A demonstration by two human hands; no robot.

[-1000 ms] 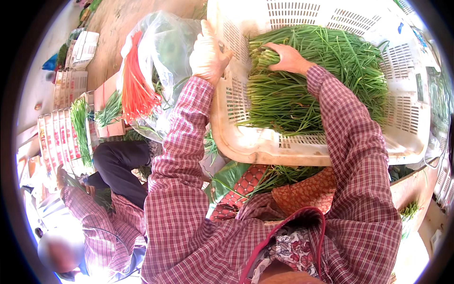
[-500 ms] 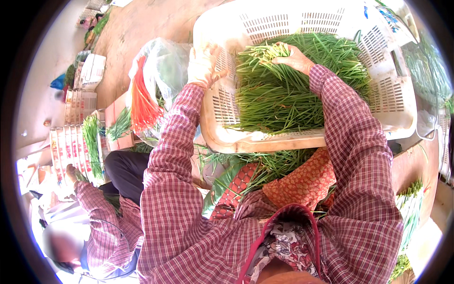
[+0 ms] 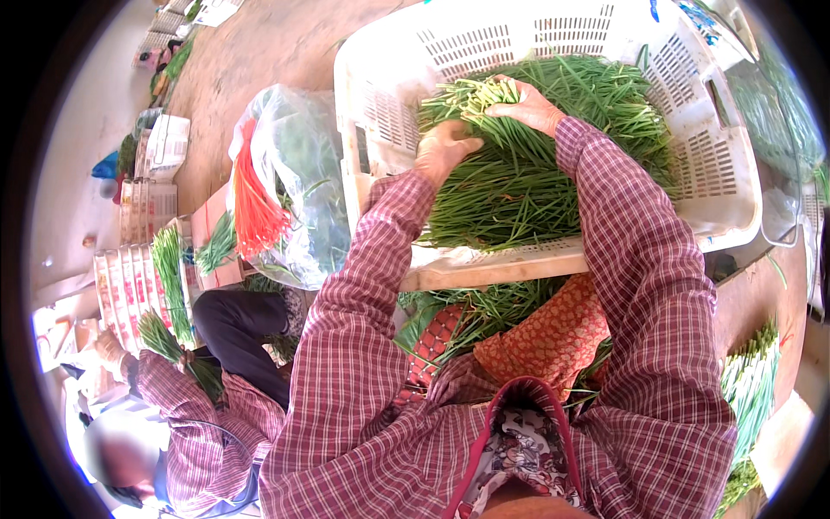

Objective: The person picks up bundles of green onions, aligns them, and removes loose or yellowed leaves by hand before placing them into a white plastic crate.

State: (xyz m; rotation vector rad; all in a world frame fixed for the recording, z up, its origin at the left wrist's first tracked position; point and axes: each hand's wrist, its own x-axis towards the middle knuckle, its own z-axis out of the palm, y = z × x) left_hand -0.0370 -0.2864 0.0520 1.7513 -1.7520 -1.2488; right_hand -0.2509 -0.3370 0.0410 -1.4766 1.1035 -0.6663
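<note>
A white slatted plastic basket [image 3: 393,268] stands in front of me, holding a thick layer of long green chives [image 3: 510,203]. Upon that layer lies a bunch of chives [image 3: 474,102] with its pale ends toward the upper left. My right hand [image 3: 529,109] is closed around this bunch, thumb on the near side and fingers over the top. Just to its lower left, inside the basket, my left hand [image 3: 445,150] rests at the edge of the chives, thumb apart from the fingers. Its fingertips are partly hidden among the stalks.
A clear plastic bag [image 3: 303,186] and a bundle of red ties [image 3: 254,195] stand left of the basket. A co-worker [image 3: 199,415] sits at lower left, holding chives. More chives [image 3: 750,389] lie at right. A patterned orange cloth [image 3: 545,337] covers my lap.
My left hand has moved from the basket's left side inward and down to the chives. The right hand keeps its hold on the bunch. The co-worker's chives are raised further into view.
</note>
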